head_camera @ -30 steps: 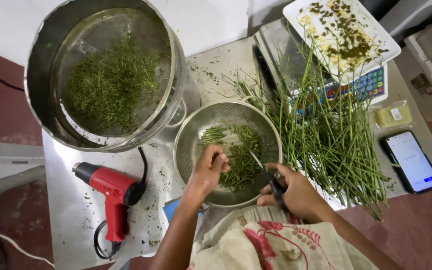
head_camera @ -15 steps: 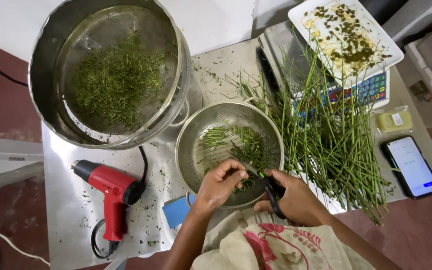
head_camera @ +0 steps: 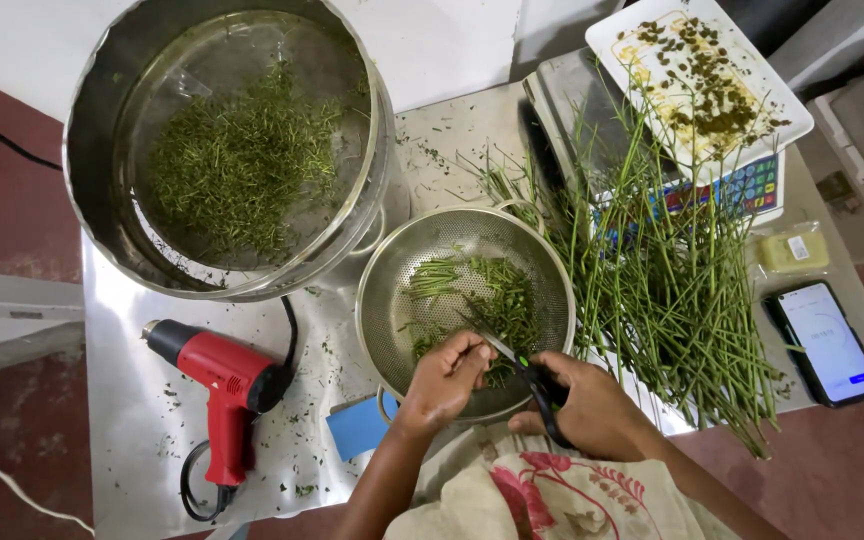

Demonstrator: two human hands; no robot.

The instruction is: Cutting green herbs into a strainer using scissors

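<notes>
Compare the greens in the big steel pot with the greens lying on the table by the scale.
The greens in the big steel pot are chopped into short bits, while the stems on the table are long and uncut. The pot's greens spread as a loose scatter over its bottom; the table stems lie as a roughly parallel sheaf, partly across the scale. Both are the same thin green stalks.

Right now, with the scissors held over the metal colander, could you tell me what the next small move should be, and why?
Probably close the black-handled scissors in the right hand on the green stems pinched by the left hand. The blades point at those stems above the round perforated metal colander, where short cut green pieces already lie, so a snipped piece would likely drop in with them.
</notes>
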